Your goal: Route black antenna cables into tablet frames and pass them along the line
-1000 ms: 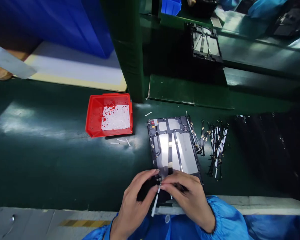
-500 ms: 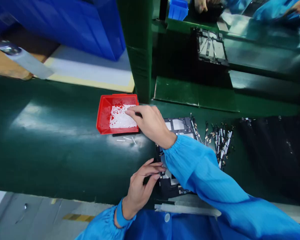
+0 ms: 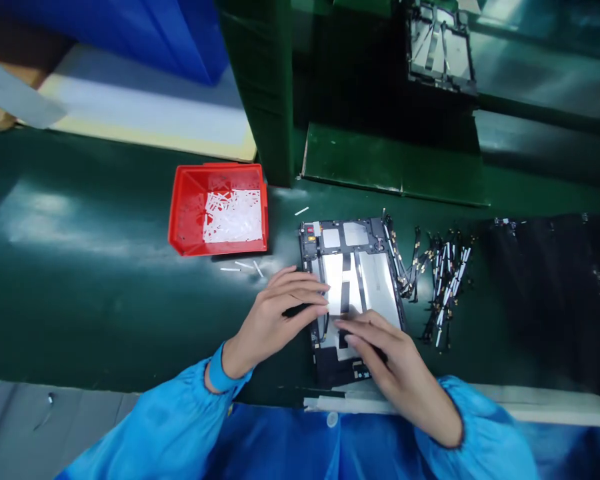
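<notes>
An opened tablet frame [image 3: 353, 267] with silver panels and a dark circuit strip lies on the green belt in front of me. My left hand [image 3: 280, 310] rests on its left edge, fingers stretched out and lying flat on the panel. My right hand [image 3: 393, 363] lies over the frame's lower part, fingers extended and pressing near the middle. I see nothing held in either hand. Both sleeves are blue.
A red bin [image 3: 219, 208] with white strips stands to the left of the frame, with a few loose strips [image 3: 243, 267] in front of it. A heap of black flex cables [image 3: 440, 280] lies to the right. A green post [image 3: 260, 87] rises behind. Another frame [image 3: 440, 47] sits at the back right.
My right hand has come back from the red bin to the frame's lower part. My left hand has slid up the frame's left edge and flattened out.
</notes>
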